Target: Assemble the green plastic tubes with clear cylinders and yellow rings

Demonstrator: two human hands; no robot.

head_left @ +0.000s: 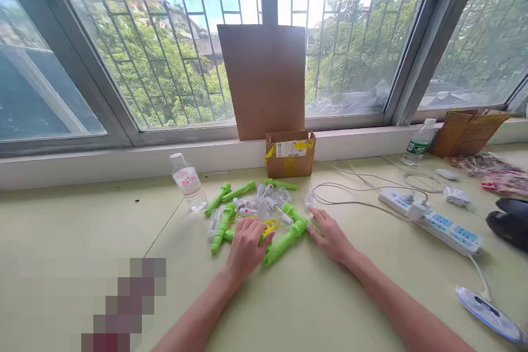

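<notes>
My left hand [248, 245] rests over the near side of a pile, its fingers bent over a green tube and beside a yellow cord [271, 225]; what its fingertips touch is hidden. My right hand [330, 234] lies at the pile's right edge with its fingers apart, the fingertips beside the ribbed end of a green tube [284, 243]. Several more green tubes [223, 229] lie around the pile. Clear plastic cylinders [280, 212] and small white pieces with red dots [247, 212] fill its middle.
Behind the pile stand a small cardboard box [290, 166] and a tall cardboard sheet [268, 82]. Water bottles [190, 184] stand left and far right. A power strip [433, 223], cables, a white oval device [489, 313] and dark objects [509, 223] lie right.
</notes>
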